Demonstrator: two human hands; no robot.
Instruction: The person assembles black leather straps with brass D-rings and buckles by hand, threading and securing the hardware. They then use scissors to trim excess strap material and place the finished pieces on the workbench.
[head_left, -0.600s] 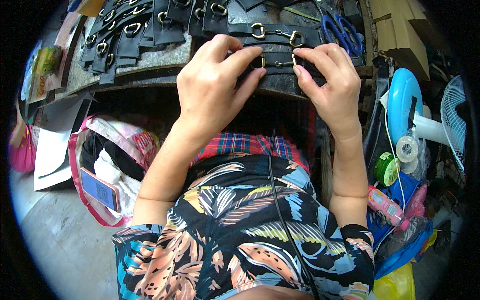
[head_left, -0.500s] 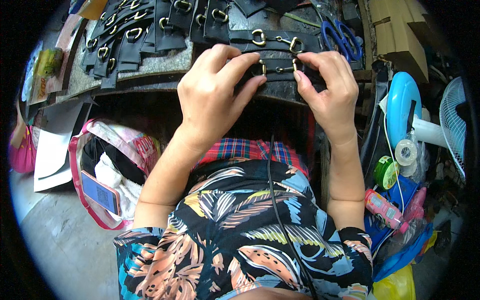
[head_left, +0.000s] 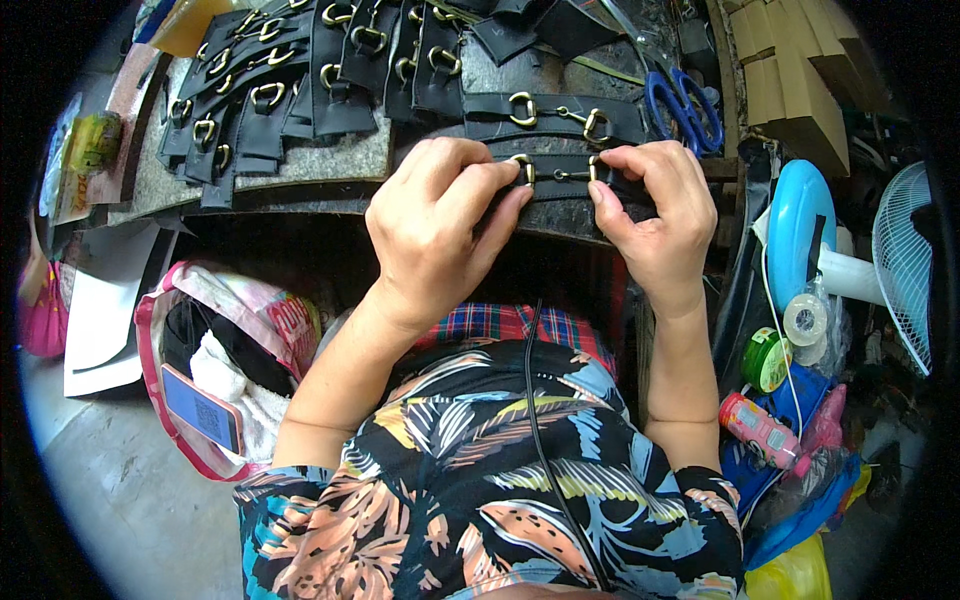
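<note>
In the head view we see the left hand [head_left: 440, 225] and right hand [head_left: 662, 215], fingertips nearly together, pinching metal rings [head_left: 529, 174] on a black strap [head_left: 558, 175] along the worktable [head_left: 560, 213]; scissors [head_left: 686, 95] beyond, bag [head_left: 250, 295] left, fan [head_left: 903, 265] right.

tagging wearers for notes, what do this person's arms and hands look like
The left grip and right grip are bare, ungloved hands; no watch or bracelet shows. Both arms are uncovered below short black fabric sleeves printed with peach, blue and white leafy shapes. A thin black cable runs over the matching printed shirt, not along the arms.
</note>
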